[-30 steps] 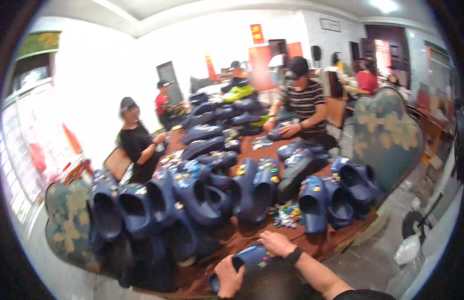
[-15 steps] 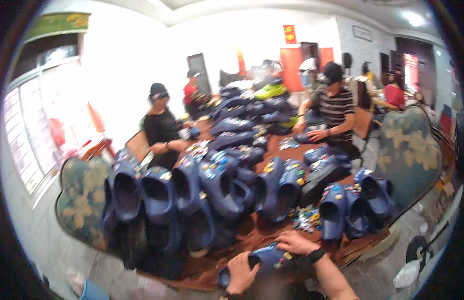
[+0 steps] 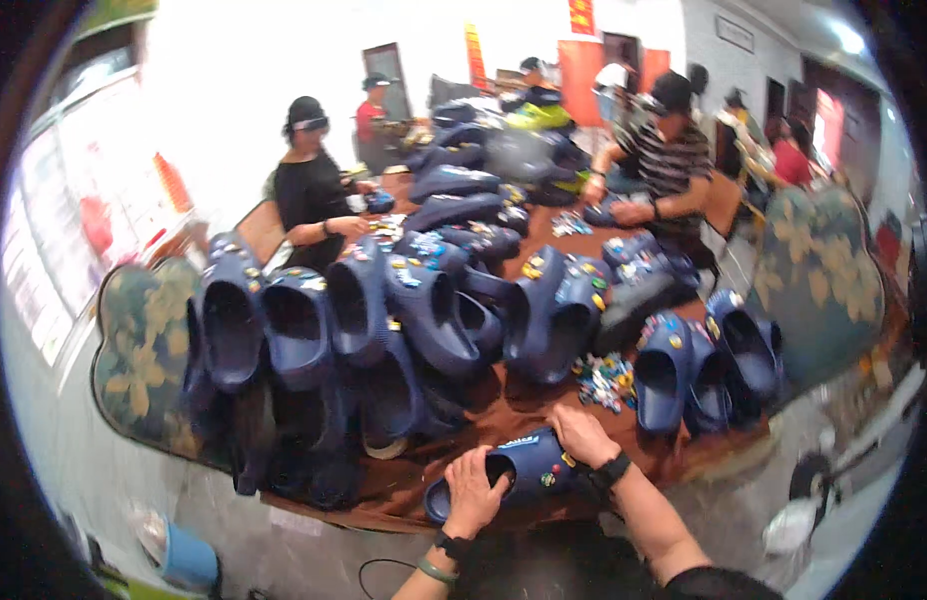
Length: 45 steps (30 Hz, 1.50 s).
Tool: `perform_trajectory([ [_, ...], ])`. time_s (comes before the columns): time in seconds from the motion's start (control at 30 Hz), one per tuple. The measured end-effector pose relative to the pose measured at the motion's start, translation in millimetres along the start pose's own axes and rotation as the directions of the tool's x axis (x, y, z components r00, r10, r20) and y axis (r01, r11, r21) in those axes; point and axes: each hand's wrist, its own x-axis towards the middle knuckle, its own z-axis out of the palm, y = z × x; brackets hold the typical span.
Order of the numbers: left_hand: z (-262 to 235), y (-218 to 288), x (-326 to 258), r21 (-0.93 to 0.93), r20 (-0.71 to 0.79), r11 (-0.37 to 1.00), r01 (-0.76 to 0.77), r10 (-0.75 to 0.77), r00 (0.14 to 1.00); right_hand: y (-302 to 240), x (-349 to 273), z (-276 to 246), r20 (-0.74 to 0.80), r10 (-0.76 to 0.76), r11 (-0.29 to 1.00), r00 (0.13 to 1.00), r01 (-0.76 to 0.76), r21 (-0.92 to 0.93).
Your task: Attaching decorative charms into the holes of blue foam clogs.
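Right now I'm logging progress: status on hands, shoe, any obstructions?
Left hand on navy clog at open heel end; right hand at toe. Charms on top. Loose charm pile beyond right hand, not between hands and clog.

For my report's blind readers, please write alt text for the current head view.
A person's left hand grips a dark blue clog, the right hand on its toe, at the edge of a brown table. Beyond are more clogs, loose colourful pieces and co-workers.
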Motion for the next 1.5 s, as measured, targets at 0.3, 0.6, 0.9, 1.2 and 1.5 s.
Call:
perform_trajectory([
  [0.3, 1.7, 3.5, 9.9, 0.029, 0.048, 1.000, 0.001, -0.002, 0.999, 46.0, 16.3, 29.6, -0.268, 0.131, 0.985, 0.954, -0.096, 0.142],
  [0.6, 5.3, -3.8, 5.3, 0.021, 0.018, 0.998, -0.051, 0.050, 0.999, 24.3, 3.9, 8.5, -0.265, 0.371, 0.929, 0.890, -0.359, 0.095],
  [0.9, -3.1, 7.7, 10.5, -0.046, 0.029, 0.997, -0.056, 0.057, 0.998, -11.9, 14.5, -12.5, 0.102, -0.422, 0.874, 0.901, 0.375, 0.310],
  [1.2, -1.1, 2.3, 2.4, -0.015, 0.020, 0.999, -0.051, 0.051, 0.998, -20.9, 35.7, 27.1, 0.074, -0.509, 0.741, 0.858, 0.393, 0.545],
  [1.5, 7.2, -4.1, 5.3, -0.007, 0.005, 1.000, -0.012, 0.012, 1.000, -40.2, 46.5, 22.4, 0.260, -0.383, 0.883, 0.886, 0.268, 0.385],
])
